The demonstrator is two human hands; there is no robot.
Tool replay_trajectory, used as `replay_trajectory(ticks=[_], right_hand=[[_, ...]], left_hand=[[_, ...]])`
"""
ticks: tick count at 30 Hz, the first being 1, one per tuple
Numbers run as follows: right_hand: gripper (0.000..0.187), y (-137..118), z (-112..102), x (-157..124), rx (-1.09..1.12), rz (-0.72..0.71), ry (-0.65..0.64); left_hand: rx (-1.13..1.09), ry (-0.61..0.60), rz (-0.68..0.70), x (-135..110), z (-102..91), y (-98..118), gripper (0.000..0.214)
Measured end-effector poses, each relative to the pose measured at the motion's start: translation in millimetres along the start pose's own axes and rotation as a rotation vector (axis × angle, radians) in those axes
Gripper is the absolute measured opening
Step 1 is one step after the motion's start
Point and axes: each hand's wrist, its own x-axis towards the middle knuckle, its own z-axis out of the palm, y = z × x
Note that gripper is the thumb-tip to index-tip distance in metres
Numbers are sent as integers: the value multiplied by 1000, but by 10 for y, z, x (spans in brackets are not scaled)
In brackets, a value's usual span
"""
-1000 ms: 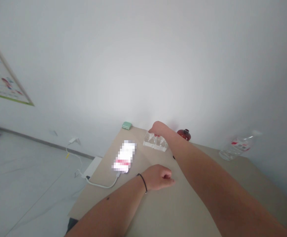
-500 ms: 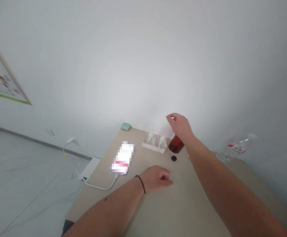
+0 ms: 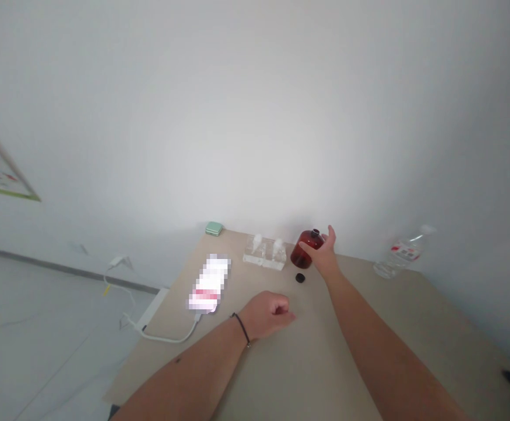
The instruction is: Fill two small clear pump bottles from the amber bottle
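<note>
A brown-red bottle (image 3: pixel 302 255) with an uncapped narrow neck stands upright near the back edge of the table. My right hand (image 3: pixel 323 252) is around its right side, the thumb across the front and the fingers partly hidden behind; one finger sticks up. Just in front of the bottle lies a small black cap (image 3: pixel 300 278). My left hand (image 3: pixel 267 314) rests closed on the table with its fingers curled, and I see nothing in it. Left of the bottle sits a clear holder (image 3: pixel 263 260) with two white-topped pieces in it.
A lit phone (image 3: pixel 211 283) lies on the table (image 3: pixel 325 356) to the left, with a white cable (image 3: pixel 171 339) plugged in. A green case (image 3: pixel 214 228) sits at the back left corner. A clear plastic bottle (image 3: pixel 406 252) stands at the right by the wall (image 3: pixel 259 117).
My right hand has come down from above the brown bottle to its right side, and its pinched fingers have opened around it. My left hand stays closed on the table. The view has shifted slightly.
</note>
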Motion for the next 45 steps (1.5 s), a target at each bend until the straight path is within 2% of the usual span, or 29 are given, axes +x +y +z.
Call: replay_trajectory(ticks=[3, 6, 9, 10, 13, 15, 17, 20, 22, 24, 26, 28, 30, 32, 34, 36, 38, 40, 42, 45], right_hand=[[109, -151, -54, -26, -39, 49, 10], [104, -299, -205, -18, 16, -13, 82], [108, -441, -389, -101, 137, -93, 64], [109, -486, -436, -181, 169, -120, 48], [111, -600, -472, -614, 284, -185, -35], [110, -651, -414, -995, 369, -202, -122], [108, -676, -351, -1328, 424, -196, -232], [107, -622, -403, -1528, 426, -303, -403], [89, -490, -578, -1448, 311, -371, -403], [61, -283, -824, -1287, -19, -320, -198], [51, -42, -1059, -1138, -490, -147, -25], [48, 181, -1211, -1045, -799, 118, -68], [40, 343, -1252, -1001, -857, 258, -213], [30, 413, -1202, -968, -797, 262, -317], [28, 378, -1102, -921, -733, 212, -341], [28, 258, -986, -869, -661, 151, -348], [25, 97, -867, -845, -484, 86, -388], [24, -50, -752, -878, 0, 64, -467], [25, -144, -652, -965, 448, 71, -474], [25, -175, -566, -1118, 845, 112, -433]], left_hand=[[2, 3, -9, -2, -11, 5, 38], [-9, 10, -7, -23, -20, 18, 34], [-35, 70, 19, -51, -16, 13, 17], [-46, 123, 43, -57, -12, 3, 18], [-91, 360, 162, -60, 6, -40, 63], [-162, 454, 212, -55, 9, -63, 93], [-281, 418, 218, -54, -1, -65, 103], [-395, 297, 221, -66, -37, -38, 92], [-390, 276, 199, -74, -61, -23, 89], [-399, 285, 160, -75, -70, -22, 92], [-439, 272, 138, -68, -58, -27, 94], [-472, 237, 146, -56, -28, -27, 95], [-489, 205, 176, -45, 5, -17, 95], [-491, 183, 198, -42, 24, -7, 95], [-469, 179, 197, -44, 22, -8, 95], [-419, 204, 176, -51, 3, -27, 94], [-352, 238, 161, -58, -23, -59, 92], [-241, 277, 152, -63, -47, -89, 89], [-76, 313, 144, -65, -69, -102, 86], [171, 315, 152, -59, -98, -66, 83]])
